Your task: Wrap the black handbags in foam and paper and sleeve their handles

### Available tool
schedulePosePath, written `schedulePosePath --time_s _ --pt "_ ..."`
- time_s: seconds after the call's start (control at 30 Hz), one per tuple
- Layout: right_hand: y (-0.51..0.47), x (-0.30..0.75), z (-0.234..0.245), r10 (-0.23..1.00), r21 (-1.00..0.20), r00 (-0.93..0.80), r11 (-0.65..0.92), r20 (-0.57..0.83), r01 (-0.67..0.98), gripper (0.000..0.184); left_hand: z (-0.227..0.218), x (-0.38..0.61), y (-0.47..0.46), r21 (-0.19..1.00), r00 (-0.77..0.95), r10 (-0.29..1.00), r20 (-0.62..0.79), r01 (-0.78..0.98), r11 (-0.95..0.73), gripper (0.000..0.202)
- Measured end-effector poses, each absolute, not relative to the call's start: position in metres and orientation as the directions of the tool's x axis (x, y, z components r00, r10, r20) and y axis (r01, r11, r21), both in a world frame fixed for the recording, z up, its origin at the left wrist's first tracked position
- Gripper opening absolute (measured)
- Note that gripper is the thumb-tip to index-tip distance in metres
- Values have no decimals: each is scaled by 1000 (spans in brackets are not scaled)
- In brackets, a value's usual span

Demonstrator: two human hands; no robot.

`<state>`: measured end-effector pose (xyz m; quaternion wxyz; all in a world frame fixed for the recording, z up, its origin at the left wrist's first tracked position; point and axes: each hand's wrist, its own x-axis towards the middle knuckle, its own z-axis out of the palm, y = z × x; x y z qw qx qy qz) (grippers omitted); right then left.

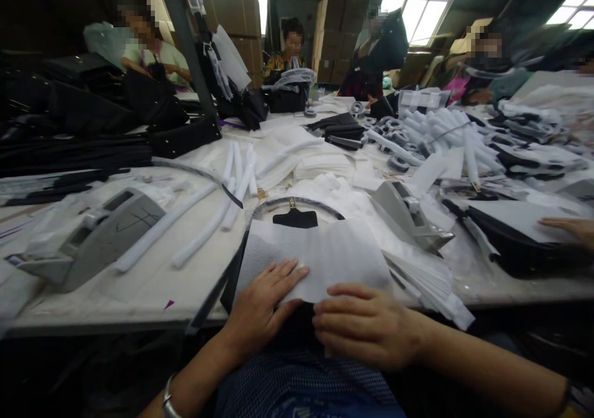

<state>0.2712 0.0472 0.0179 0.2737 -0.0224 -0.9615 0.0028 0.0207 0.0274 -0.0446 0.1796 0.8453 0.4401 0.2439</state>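
Observation:
Directly before me at the table edge lies a black bag (234, 282), its wrapped handle (320, 204) arching at the far side and a black tab (295, 218) hanging from a metal clasp. A white foam sheet (320, 251) covers most of it. My left hand (264, 297) rests flat on the sheet's near left part, fingers stretched out. Along the near edge lies my right hand (366, 325), its fingers extended and pointing left, touching the sheet and the black material. Whether the thumb tucks under the edge is hidden.
Grey tape dispensers stand left (111, 232) and right (411, 217). White foam tubes (204, 226) lie at left, folded white strips (431, 282) at right. A co-worker's hand (568, 225) touches another black bag (529, 251). Several people work across the table beside piled black bags (93, 108).

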Motion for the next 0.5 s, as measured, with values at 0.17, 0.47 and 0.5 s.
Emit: schedulePosePath --time_s 0.17,0.47,0.5 --pt "36 265 27 95 -27 -894 995 439 93 27 -38 22 33 883 210 969 126 421 -206 49" --pt "86 220 23 774 -155 -631 631 56 760 38 -41 23 32 947 114 991 73 304 -105 53" --pt "89 215 23 775 -126 -631 627 7 769 38 -41 23 32 945 115 990 81 307 -113 52"
